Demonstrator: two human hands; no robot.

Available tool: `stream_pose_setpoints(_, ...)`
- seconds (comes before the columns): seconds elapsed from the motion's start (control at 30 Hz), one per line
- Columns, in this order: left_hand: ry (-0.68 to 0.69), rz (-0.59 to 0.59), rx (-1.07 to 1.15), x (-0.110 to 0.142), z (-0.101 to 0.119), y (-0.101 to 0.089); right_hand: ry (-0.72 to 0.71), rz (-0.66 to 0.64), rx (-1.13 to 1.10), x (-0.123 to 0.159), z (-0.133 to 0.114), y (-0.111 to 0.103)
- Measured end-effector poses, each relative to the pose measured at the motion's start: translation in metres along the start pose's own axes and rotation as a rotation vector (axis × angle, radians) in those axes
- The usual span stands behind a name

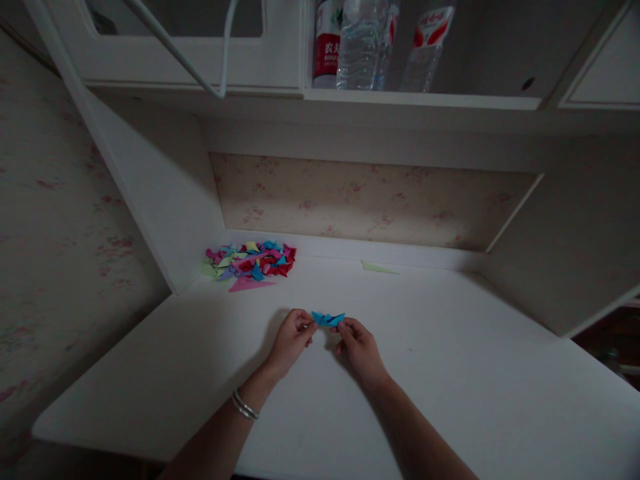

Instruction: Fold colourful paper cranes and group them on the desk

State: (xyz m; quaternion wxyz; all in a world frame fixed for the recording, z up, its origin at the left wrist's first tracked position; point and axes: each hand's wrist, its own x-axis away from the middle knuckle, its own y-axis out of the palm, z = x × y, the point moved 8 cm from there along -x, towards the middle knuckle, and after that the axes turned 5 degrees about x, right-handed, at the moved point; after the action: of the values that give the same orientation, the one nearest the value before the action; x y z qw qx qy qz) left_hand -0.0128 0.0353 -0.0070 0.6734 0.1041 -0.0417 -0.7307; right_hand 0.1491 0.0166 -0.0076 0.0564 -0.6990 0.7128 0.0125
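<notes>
Just below the middle of the frame, the paper boat (pixel 329 320) sits between the left hand (pixel 294 339) and right hand (pixel 359 348), over the desk (pixel 465 380). Behind and to the left, a paper pile (pixel 267 261) lies near the desk's back corner, one loose piece (pixel 249 285) before it. Another scrap (pixel 376 267) lies behind, right of centre. Bottles (pixel 361 50) stand on the upper shelf (pixel 425 101).
</notes>
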Motion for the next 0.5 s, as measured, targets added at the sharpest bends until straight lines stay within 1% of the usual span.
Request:
stream_pose_setpoints(0.13, -0.001, 0.012, -0.002, 0.001, 0.001, -0.001, -0.017, -0.004, 0.033, -0.001, 0.003, 0.000)
stream_pose_setpoints(0.3, 0.016, 0.041, 0.017, 0.002, 0.003, -0.003, 0.014, 0.013, 0.036, -0.002, 0.012, 0.000)
stream_pose_setpoints(0.5, 0.046, 0.047, -0.011, 0.002, 0.005, -0.004, -0.012, -0.004, 0.046, 0.001, 0.006, 0.002)
